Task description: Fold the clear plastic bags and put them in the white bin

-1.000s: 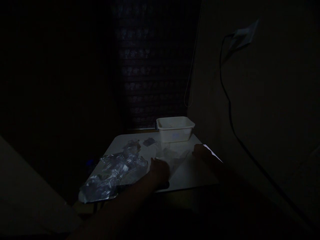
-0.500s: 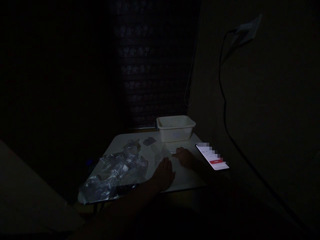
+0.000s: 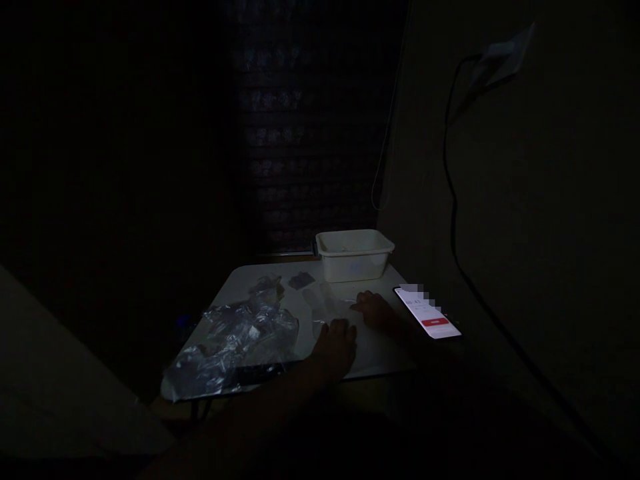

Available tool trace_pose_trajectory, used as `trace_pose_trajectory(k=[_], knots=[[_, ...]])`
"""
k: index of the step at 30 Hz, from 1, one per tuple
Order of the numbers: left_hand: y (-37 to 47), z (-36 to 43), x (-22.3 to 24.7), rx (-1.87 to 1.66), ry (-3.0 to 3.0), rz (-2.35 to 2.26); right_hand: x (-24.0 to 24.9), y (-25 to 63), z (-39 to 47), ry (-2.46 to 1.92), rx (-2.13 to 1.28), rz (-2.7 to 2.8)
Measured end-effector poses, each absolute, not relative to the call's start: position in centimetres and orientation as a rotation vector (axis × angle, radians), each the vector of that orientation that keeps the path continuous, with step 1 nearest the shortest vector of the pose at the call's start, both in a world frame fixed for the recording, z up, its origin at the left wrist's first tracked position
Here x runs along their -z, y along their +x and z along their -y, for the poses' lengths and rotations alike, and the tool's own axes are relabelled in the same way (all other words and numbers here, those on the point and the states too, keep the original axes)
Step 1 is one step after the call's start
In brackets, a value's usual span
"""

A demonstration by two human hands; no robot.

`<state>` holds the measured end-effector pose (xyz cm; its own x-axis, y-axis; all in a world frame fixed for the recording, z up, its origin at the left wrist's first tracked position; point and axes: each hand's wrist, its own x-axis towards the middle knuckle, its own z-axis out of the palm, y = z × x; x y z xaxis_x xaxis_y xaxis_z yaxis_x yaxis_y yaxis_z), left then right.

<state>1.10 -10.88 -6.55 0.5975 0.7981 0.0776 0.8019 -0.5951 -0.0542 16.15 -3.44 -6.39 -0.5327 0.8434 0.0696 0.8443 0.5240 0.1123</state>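
Observation:
A clear plastic bag (image 3: 316, 304) lies flat on the white table (image 3: 280, 272), faint in the dark. My left hand (image 3: 337, 345) rests over its near end, fingers bent and closed on the film. Just beyond and to the right, my right hand (image 3: 374, 311) is curled, with thumb and forefinger pinched at the bag's right side, where the film glints. Left of my hands spreads a crumpled heap of clear plastic bags (image 3: 250, 333). A small dark grey packet (image 3: 301, 280) lies behind the flat bag.
At the table's back right stands a white plastic tub (image 3: 355, 267). A lit phone (image 3: 429, 315) lies along the right edge. A black cable (image 3: 453, 220) hangs from a wall socket (image 3: 503, 60) on the right. Dark blinds (image 3: 300, 167) cover the back.
My left hand has drawn slightly back toward me and its fingers have bent more. The right hand stays near the same spot. The whole view has shifted slightly.

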Motion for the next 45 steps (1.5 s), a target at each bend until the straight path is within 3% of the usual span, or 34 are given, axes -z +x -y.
trace_pose_trajectory(k=[11, 24, 39, 45], knots=[[1.2, 11.5, 6.0, 0.031, -2.758, 1.343, 6.4, 16.1, 1.5, -1.891, 0.296, 2.503], [0.4, 10.8, 7.3, -0.061, -2.738, 1.535, 6.5, 12.2, 2.1, -1.203, 0.175, 2.803], [-0.5, 10.1, 6.6, 0.068, -2.679, 1.616, 5.3, 12.3, -0.1, -1.671, 0.167, 2.479], [-1.5, 8.9, 6.2, 0.067, -2.656, 1.615, 4.2, 16.8, 2.6, -2.173, 0.028, 2.195]])
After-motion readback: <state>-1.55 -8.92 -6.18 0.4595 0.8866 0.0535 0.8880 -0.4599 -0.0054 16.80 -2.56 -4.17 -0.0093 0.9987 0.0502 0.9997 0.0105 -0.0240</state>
